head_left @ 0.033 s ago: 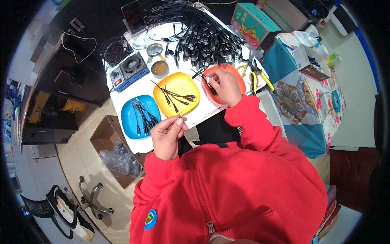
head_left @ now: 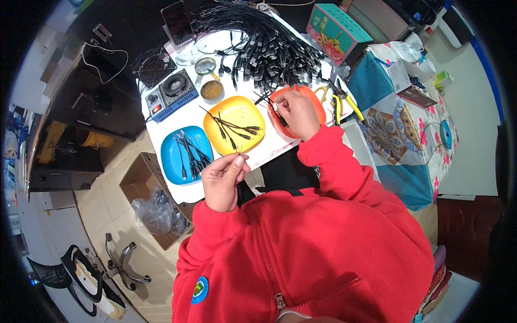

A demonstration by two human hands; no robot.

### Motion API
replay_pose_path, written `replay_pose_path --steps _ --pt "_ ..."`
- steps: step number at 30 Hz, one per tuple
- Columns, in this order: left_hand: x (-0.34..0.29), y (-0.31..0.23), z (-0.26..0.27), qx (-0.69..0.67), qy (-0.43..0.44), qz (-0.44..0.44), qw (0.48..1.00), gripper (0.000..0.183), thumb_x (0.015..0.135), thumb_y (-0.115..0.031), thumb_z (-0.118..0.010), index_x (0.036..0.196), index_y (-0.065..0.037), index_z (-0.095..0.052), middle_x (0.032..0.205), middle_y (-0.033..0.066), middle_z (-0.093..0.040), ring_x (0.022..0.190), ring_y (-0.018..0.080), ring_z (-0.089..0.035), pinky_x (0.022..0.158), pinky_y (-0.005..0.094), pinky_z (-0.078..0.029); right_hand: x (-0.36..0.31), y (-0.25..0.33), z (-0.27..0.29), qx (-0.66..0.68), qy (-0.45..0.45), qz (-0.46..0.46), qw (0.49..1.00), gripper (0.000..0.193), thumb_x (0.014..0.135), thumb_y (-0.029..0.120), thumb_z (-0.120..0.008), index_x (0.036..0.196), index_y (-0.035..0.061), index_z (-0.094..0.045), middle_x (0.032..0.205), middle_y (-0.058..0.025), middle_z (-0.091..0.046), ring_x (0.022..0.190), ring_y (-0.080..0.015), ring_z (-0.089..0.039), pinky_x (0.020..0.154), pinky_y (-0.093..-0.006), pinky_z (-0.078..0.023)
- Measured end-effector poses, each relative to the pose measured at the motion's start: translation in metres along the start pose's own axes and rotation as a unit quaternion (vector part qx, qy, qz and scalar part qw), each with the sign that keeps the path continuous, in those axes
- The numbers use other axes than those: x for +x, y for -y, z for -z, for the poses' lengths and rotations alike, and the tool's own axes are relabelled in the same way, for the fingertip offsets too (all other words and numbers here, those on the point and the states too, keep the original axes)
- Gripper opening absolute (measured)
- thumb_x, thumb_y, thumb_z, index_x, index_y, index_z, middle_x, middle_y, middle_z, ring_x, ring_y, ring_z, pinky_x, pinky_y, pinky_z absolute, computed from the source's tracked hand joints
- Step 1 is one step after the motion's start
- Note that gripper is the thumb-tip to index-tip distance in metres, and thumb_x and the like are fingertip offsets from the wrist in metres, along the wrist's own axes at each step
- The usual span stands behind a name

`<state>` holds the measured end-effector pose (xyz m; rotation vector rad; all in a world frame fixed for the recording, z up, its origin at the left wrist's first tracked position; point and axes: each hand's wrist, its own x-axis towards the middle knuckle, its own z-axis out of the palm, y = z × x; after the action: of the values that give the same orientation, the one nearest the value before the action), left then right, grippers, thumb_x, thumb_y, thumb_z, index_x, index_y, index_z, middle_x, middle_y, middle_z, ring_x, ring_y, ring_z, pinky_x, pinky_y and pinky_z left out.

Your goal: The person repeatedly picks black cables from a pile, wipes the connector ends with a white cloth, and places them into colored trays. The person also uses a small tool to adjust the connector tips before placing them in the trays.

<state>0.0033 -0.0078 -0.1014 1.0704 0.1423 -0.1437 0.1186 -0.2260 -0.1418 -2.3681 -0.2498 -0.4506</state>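
Near the front edge of the white table, my left hand (head_left: 227, 176) is closed in a pinch. Fine wire ends (head_left: 240, 152) stick up between its thumb and fingertip; the rest is hidden. My right hand (head_left: 298, 112) reaches over the orange-red tray (head_left: 316, 102), fingers bent together around a short black cable (head_left: 281, 119) whose dark plug lies by the tray's left side. Between the hands, a yellow tray (head_left: 229, 107) holds several short black cables (head_left: 231, 126). Left of it, a blue tray (head_left: 169, 141) carries a bundle of black cables with bared ends (head_left: 191, 156).
A heap of black USB cables (head_left: 269, 59) covers the table's back. A blue heating device (head_left: 173, 97) stands left, beside a round tin of amber material (head_left: 212, 90). Yellow-handled pliers (head_left: 344, 99) lie right. Below left is a cardboard box (head_left: 141, 177) with plastic bags.
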Motion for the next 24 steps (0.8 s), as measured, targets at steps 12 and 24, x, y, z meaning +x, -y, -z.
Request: replay_pose_path --steps 12,24 --pt "0.010 -0.010 -0.026 -0.087 -0.054 -0.047 0.994 0.020 0.095 -0.006 -0.053 0.108 0.008 -0.057 0.102 0.0195 -0.065 0.094 0.0282 -0.066 0.084 0.0362 -0.056 -0.030 0.075 0.037 0.057 -0.012 0.045 0.997 0.011 0.076 0.007 -0.066 0.082 0.0026 -0.059 0.075 -0.0100 -0.059 0.066 -0.0240 -0.062 0.060 -0.0356 -0.050" --pt "-0.016 -0.013 -0.035 -0.122 0.011 -0.135 0.983 0.015 0.092 -0.002 -0.056 0.101 0.008 -0.061 0.084 0.0127 -0.064 0.069 0.0157 -0.058 0.066 0.0253 -0.049 -0.081 0.123 0.062 0.227 0.128 0.060 0.964 0.020 0.077 0.009 -0.069 0.090 0.0019 -0.056 0.077 -0.0070 -0.057 0.067 -0.0149 -0.061 0.057 -0.0270 -0.048"
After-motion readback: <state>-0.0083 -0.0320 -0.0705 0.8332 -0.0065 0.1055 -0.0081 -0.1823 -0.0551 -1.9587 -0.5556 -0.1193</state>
